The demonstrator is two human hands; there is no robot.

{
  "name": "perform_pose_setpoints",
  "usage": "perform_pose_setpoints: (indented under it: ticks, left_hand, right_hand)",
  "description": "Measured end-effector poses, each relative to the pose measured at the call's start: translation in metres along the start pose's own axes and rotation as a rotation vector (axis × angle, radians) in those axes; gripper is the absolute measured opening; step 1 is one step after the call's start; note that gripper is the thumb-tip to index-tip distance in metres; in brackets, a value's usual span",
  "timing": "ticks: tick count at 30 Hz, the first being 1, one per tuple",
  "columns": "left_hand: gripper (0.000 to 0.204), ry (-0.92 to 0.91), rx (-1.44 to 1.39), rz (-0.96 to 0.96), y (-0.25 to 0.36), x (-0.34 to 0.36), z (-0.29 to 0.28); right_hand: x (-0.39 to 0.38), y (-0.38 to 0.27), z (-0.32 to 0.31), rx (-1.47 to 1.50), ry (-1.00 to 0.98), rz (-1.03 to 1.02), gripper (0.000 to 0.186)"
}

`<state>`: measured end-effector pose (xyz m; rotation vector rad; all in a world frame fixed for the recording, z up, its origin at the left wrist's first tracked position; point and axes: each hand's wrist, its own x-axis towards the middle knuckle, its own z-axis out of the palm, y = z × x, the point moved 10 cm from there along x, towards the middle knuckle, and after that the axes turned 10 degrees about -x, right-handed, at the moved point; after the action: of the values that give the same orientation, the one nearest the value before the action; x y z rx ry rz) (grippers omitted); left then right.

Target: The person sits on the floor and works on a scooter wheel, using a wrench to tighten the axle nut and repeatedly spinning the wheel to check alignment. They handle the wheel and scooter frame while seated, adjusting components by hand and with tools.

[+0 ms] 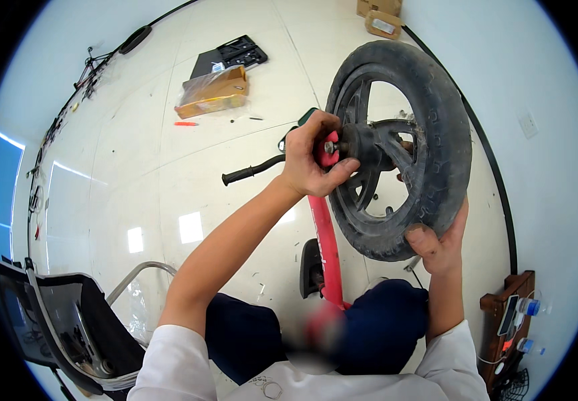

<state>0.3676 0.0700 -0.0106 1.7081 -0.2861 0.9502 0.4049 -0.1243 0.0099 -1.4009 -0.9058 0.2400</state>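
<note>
A black wheel with a knobbly tyre (pixel 446 144) and dark spokes stands upright before me, tilted slightly. My right hand (pixel 439 246) clasps the tyre at its lower right, thumb on the near sidewall. Close to the hub (pixel 363 147), my left hand (pixel 310 155) is closed round a red frame end (pixel 327 155), its thumb reaching the hub. An axle nut (pixel 329 147) shows beside that red part. Below runs a red frame tube (pixel 327 250), with a black saddle (pixel 311 269) beside it. A handlebar grip (pixel 239 175) juts out to the left.
On the tiled floor ahead lie an open black tool case (pixel 242 50), a plastic-wrapped yellow packet (pixel 215 92) and a red pen-like item (pixel 186 123). A mesh chair (pixel 85 314) is at lower left. A wooden stand (pixel 502 304) with bottles is by the right wall.
</note>
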Motion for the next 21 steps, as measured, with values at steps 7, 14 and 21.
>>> perform_pose_setpoints:
  ticks: [7,14,21]
  left_hand:
    - [0.031,0.200,-0.068,0.001,-0.011,-0.032,-0.085]
    - [0.032,0.365,-0.112,-0.060,-0.020,-0.061,-0.142]
    - [0.033,0.489,-0.143,-0.109,-0.033,-0.086,-0.188]
  right_hand:
    - [0.010,-0.002,0.071,-0.274,-0.277,-0.050,0.101]
    - [0.029,0.034,0.100,-0.078,-0.326,0.046,0.086]
    - [0.080,0.068,0.140,-0.097,-0.292,0.063,0.030]
